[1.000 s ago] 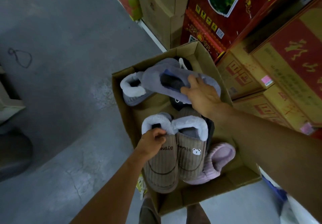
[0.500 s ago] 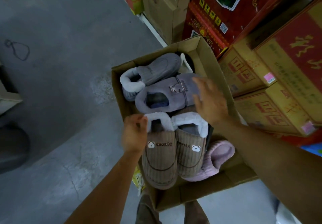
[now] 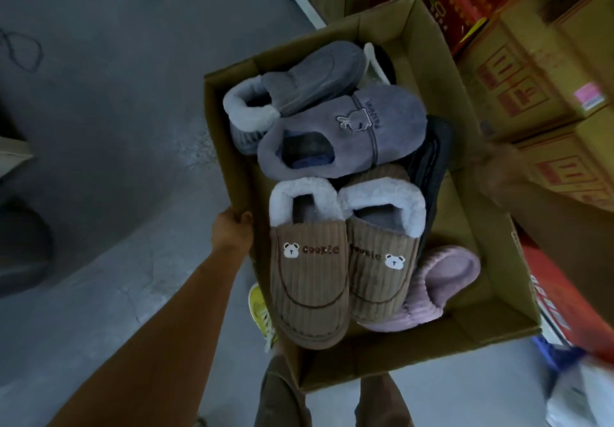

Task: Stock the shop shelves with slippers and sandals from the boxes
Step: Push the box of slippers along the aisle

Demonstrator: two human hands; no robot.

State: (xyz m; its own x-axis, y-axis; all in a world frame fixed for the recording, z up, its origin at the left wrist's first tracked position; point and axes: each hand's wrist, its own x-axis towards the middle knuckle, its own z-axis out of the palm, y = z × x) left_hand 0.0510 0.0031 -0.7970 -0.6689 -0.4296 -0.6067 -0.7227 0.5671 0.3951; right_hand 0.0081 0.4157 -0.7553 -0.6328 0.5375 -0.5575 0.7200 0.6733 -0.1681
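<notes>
An open cardboard box (image 3: 442, 350) fills the middle of the head view, held above the floor. Inside lie a pair of brown corduroy slippers (image 3: 309, 270) with bear patches and white fleece collars, two grey slippers (image 3: 358, 130), a pink one (image 3: 442, 277) and dark ones (image 3: 432, 164) underneath. My left hand (image 3: 232, 230) grips the box's left wall, thumb over the rim. My right hand (image 3: 498, 167) is blurred at the box's right wall and seems to hold that side.
Stacked red and tan cartons (image 3: 531, 71) stand close on the right and behind the box. Grey concrete floor (image 3: 109, 127) spreads to the left. My legs (image 3: 282, 393) and a yellow shoe (image 3: 260, 313) show below the box. A dark rounded object (image 3: 23, 250) sits far left.
Both hands left the slippers and went to the box's sides. The grey slipper now lies flat in the box, and the box has come closer to the camera.
</notes>
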